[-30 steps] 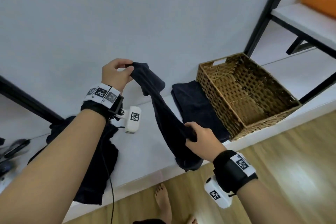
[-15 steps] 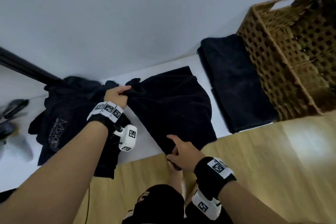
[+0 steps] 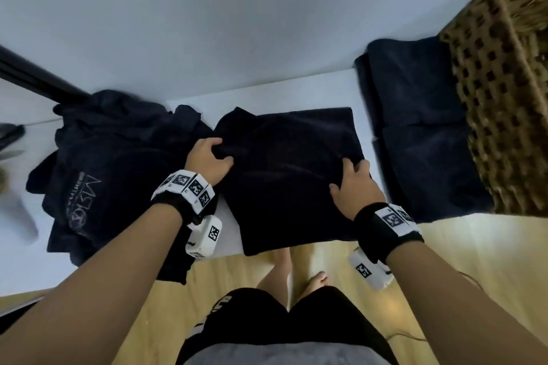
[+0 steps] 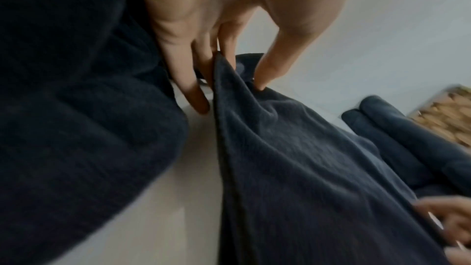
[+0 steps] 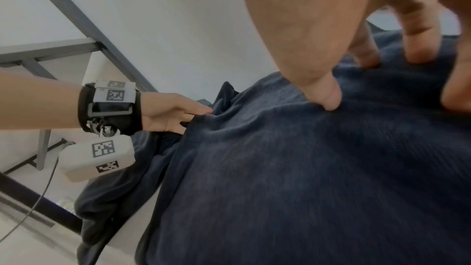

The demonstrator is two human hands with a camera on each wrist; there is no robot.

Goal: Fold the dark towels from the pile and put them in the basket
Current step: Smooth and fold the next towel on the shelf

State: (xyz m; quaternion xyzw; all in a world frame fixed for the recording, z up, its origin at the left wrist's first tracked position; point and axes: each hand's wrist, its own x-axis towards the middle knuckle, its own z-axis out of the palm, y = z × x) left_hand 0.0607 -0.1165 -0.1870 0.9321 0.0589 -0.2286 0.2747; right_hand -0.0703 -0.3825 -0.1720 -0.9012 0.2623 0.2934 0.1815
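1. head view, bottom of the frame: the person's black shorts (image 3: 267,320) and bare feet (image 3: 318,278) stand on the wooden floor (image 3: 459,261), with both forearms reaching up the frame toward the white shelf (image 3: 296,92).
2. each wrist carries a black band with white marker tags and a small white camera box hanging under it.
3. the right hand (image 3: 357,187) lies on the right part of the dark towel (image 3: 293,175), fingers spread; the right wrist view shows the thumb and fingertips (image 5: 328,98) dug into the cloth and bunching it a little, so it presses rather than pinches.
4. that towel is spread flat at the centre of the frame, its near edge hanging slightly over the shelf's front edge.
5. the left hand (image 3: 209,160) is at the towel's left edge; in the left wrist view its fingers (image 4: 193,90) and thumb pinch a raised fold of the cloth.
6. left of centre, touching the left forearm, sits the pile (image 3: 112,175) of crumpled dark fabric, one piece showing a pale printed logo.
7. right of the spread towel, with a strip of bare shelf between them, lies a folded dark towel (image 3: 415,133) in stacked layers.
8. touching its right side, at the upper right of the frame, stands the woven wicker basket (image 3: 498,98); its inside is mostly out of frame.
9. farthest up is the plain pale wall (image 3: 237,9), crossed at the left by a black metal bar (image 3: 32,74).
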